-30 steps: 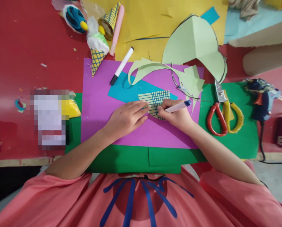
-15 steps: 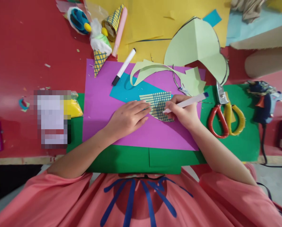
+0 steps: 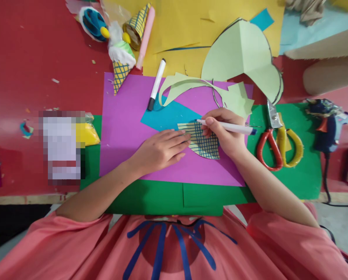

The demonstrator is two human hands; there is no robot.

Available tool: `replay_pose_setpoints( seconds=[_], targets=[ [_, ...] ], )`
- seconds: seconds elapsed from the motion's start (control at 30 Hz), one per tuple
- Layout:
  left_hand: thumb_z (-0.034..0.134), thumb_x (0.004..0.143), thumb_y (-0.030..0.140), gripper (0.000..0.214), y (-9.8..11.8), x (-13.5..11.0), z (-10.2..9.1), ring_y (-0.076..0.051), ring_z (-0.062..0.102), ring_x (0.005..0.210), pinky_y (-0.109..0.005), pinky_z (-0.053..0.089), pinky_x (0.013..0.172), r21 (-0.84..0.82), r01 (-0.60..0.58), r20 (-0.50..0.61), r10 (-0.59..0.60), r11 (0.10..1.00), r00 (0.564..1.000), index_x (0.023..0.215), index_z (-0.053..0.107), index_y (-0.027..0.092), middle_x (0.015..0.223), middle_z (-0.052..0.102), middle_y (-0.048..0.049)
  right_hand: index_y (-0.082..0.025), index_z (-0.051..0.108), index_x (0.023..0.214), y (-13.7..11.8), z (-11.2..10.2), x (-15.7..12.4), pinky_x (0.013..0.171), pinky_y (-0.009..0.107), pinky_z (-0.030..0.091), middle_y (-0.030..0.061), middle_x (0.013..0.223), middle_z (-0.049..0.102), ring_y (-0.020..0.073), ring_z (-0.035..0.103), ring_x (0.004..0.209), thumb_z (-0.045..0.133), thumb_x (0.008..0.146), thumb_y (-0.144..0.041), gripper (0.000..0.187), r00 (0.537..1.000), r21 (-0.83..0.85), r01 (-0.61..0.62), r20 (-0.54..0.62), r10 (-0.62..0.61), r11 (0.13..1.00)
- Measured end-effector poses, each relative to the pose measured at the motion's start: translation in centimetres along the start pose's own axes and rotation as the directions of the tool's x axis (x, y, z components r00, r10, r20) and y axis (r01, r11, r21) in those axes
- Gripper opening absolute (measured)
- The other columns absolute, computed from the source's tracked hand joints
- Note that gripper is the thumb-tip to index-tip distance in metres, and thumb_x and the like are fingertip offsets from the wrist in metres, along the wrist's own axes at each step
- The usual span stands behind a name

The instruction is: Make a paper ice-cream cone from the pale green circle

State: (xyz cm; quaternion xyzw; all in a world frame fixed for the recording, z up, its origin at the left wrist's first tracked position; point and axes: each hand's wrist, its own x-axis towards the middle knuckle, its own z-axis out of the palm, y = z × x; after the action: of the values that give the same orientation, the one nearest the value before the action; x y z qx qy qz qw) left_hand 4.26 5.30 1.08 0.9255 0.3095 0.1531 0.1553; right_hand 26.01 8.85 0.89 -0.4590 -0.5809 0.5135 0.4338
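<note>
My left hand point(image 3: 160, 149) lies flat with its fingers stretched out, pressing the left edge of a pale yellow paper piece point(image 3: 201, 144) covered in a blue grid. My right hand point(image 3: 225, 132) is closed round a white marker point(image 3: 229, 126), whose tip rests at the top of the gridded piece. The piece lies on a purple sheet point(image 3: 121, 132), partly over a blue paper shape point(image 3: 169, 116). A green sheet point(image 3: 296, 177) lies beneath the purple one.
A second white marker point(image 3: 157, 84) lies at the purple sheet's top edge. Scissors point(image 3: 275, 140) with red and yellow handles and a blue glue gun point(image 3: 326, 122) lie at right. Light green cut-outs point(image 3: 241, 54), yellow paper point(image 3: 191, 23) and paper ice-cream cones point(image 3: 120, 58) sit at the back.
My right hand has swung the marker so its tip now points left at the top of the gridded piece. The piece has turned a little under my left hand.
</note>
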Motion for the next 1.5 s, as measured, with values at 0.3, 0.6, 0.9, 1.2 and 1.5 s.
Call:
replay_pose_setpoints(
  seconds=[0.3, 0.6, 0.9, 1.2, 1.5],
  targets=[
    [0.049, 0.093, 0.022, 0.029, -0.03, 0.11, 0.01, -0.023, 0.056, 0.12, -0.042, 0.047, 0.102, 0.008, 0.018, -0.004, -0.018, 1.0, 1.0, 0.117, 0.063, 0.012, 0.127, 0.063, -0.0081, -0.018, 0.06, 0.071, 0.66, -0.04, 0.39, 0.046, 0.024, 0.043, -0.0025, 0.054, 0.058, 0.0093, 0.053, 0.046, 0.062, 0.086, -0.03, 0.019, 1.0, -0.205, -0.028, 0.0, 0.028, 0.978],
    [0.048, 0.094, 0.022, 0.028, 0.14, 0.24, -0.08, -0.024, 0.057, 0.119, -0.042, 0.047, 0.102, -0.003, 0.027, 0.007, -0.027, 1.0, 1.0, 0.115, 0.064, 0.013, 0.126, 0.064, -0.0083, -0.018, 0.059, 0.074, 0.69, -0.06, 0.45, 0.049, 0.025, 0.042, -0.0029, 0.054, 0.057, 0.0095, 0.052, 0.047, 0.061, 0.086, -0.031, 0.018, 0.999, -0.272, -0.025, 0.022, 0.032, 0.962],
    [0.048, 0.094, 0.023, 0.027, 0.09, 0.21, 0.08, -0.023, 0.057, 0.119, -0.041, 0.046, 0.102, -0.015, 0.047, 0.006, -0.047, 0.999, 0.999, 0.115, 0.063, 0.015, 0.125, 0.064, -0.0082, -0.019, 0.059, 0.069, 0.55, -0.07, 0.57, 0.048, 0.028, 0.04, 0.0, 0.057, 0.057, 0.012, 0.049, 0.051, 0.062, 0.083, -0.027, 0.017, 0.999, -0.296, -0.019, 0.04, 0.032, 0.955],
    [0.048, 0.094, 0.023, 0.028, 0.12, 0.12, 0.04, -0.023, 0.059, 0.117, -0.041, 0.047, 0.101, -0.014, 0.058, -0.009, -0.058, 0.998, 0.998, 0.115, 0.064, 0.016, 0.123, 0.065, -0.0095, -0.018, 0.055, 0.063, 0.33, -0.11, 0.45, 0.047, 0.025, 0.037, -0.0019, 0.054, 0.054, 0.0098, 0.046, 0.049, 0.06, 0.082, -0.023, 0.02, 0.998, -0.317, 0.0, 0.063, 0.021, 0.949],
    [0.049, 0.093, 0.022, 0.026, 0.08, 0.12, 0.1, -0.023, 0.06, 0.115, -0.041, 0.049, 0.099, 0.004, 0.036, -0.036, -0.036, 0.999, 0.999, 0.112, 0.065, 0.014, 0.122, 0.065, -0.0099, -0.018, 0.053, 0.059, -0.14, -0.05, 0.33, 0.047, 0.024, 0.033, -0.0037, 0.049, 0.051, 0.0085, 0.044, 0.046, 0.059, 0.079, -0.017, 0.021, 0.995, -0.347, 0.001, 0.09, 0.032, 0.938]
  ],
)
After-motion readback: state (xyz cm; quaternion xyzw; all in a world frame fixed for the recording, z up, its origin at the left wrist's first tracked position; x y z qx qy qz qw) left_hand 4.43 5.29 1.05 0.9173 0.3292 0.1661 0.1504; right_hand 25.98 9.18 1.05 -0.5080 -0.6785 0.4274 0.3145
